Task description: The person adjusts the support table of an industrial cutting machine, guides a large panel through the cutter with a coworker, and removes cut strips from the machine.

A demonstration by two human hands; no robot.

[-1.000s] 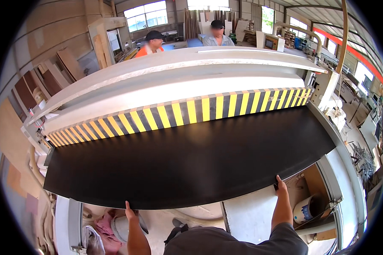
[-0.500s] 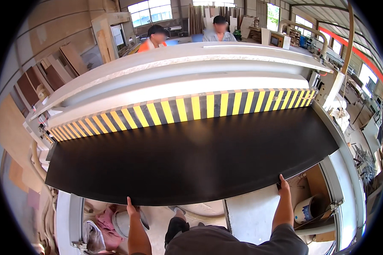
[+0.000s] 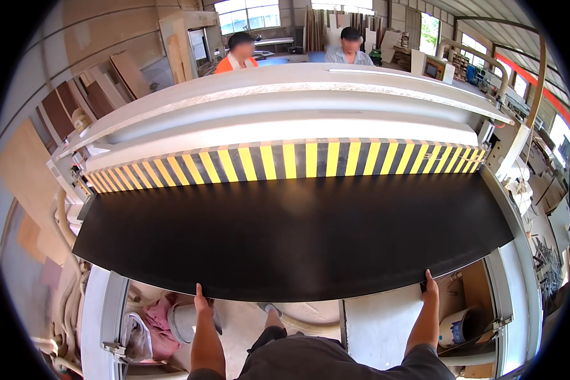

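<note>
Head view: left hand (image 3: pixel 202 302) and right hand (image 3: pixel 430 288) well apart on the near side of the striped bar (image 3: pixel 313 159), each clamped on the black panel (image 3: pixel 285 240), thumb over its near edge; fingers underneath mostly hidden. Panel lies between the hands and the bar, far side running up to the bar's foot; whether it passes beneath, cannot tell. Judgement on handling: a wide grip, both hands level and working evenly, should hold the sheet square to the bar without skew or sag; fingers best well back from the bar. Containers, low on the bar's near side: toward its left end, a grey bucket (image 3: pixel 182 322), contents out of sight, pink cloth (image 3: pixel 160 326) beside it; toward its right end, a white-and-blue bucket (image 3: pixel 451 332), opening dark, contents unreadable. Above the bar, a white beam (image 3: pixel 285 130); well beyond it, a person in orange (image 3: pixel 224 64) and a person in grey (image 3: pixel 348 57).
</note>
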